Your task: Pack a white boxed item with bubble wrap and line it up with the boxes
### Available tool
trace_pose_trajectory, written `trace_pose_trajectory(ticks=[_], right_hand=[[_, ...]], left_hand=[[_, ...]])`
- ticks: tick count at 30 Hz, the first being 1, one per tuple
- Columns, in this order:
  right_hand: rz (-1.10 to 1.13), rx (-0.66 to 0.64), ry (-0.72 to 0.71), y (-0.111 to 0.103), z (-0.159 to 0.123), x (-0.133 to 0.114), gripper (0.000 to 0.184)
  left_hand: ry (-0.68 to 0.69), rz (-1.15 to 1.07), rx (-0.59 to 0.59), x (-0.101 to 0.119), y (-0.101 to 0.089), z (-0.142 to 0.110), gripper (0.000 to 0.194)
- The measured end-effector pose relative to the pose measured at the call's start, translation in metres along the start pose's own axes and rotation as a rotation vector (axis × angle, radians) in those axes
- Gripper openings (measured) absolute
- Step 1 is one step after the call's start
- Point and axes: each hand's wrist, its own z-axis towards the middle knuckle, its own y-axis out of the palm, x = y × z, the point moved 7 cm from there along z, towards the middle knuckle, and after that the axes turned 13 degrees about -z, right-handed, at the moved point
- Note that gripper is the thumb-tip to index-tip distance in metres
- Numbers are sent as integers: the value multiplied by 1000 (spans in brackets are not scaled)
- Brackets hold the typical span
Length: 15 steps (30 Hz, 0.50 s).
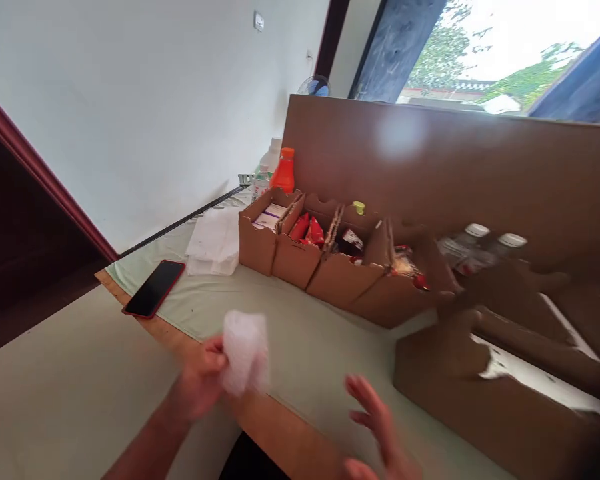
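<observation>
My left hand (205,373) pinches a piece of white bubble wrap (245,350) by its left edge, above the front edge of the table. The wrap looks soft and half see-through, and motion blurs it; whether anything is inside cannot be seen. To the right, my right hand (380,430) is apart from the wrap, fingers spread and nothing in them. It is the nearer hand to the large cardboard box (445,380). A flat stack of white translucent sheets (213,243) lies farther back on the left, beside the cardboard bins.
Cardboard bins (300,263) with small packets stand in a row. Behind them are an orange bottle (283,172) and a tall cardboard panel (430,160). Bottles with white caps (477,231) stand right. A phone (155,289) lies by the table's left edge.
</observation>
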Motion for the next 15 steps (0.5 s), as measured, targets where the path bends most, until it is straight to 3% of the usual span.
trace_pose_trajectory(ticks=[2, 3, 4, 6, 8, 10, 12, 13, 15], right_hand=[[309, -210, -31, 27, -6, -18, 119], [483, -328, -15, 39, -10, -26, 129], [626, -427, 8, 48, -15, -33, 131], [757, -504, 89, 52, -26, -34, 105], [738, -426, 176, 37, -34, -20, 67], [678, -299, 233, 10, -38, 3, 47], [593, -249, 248, -16, -39, 26, 46], [541, -253, 249, -26, -38, 35, 47], [437, -296, 255, -41, -32, 52, 51]], left_hand=[[-170, -56, -137, -47, 34, -22, 37], [-222, -65, -186, -63, 47, -33, 39], [-256, -62, -216, -74, 56, -43, 41], [-287, -3, -211, -87, 54, -60, 43], [-271, 135, -111, -92, 23, -72, 43], [-209, 340, 75, -93, -29, -78, 46], [-237, 561, 324, -101, -86, -87, 45], [-326, 700, 405, -110, -108, -93, 42], [-472, 902, 470, -129, -131, -106, 34]])
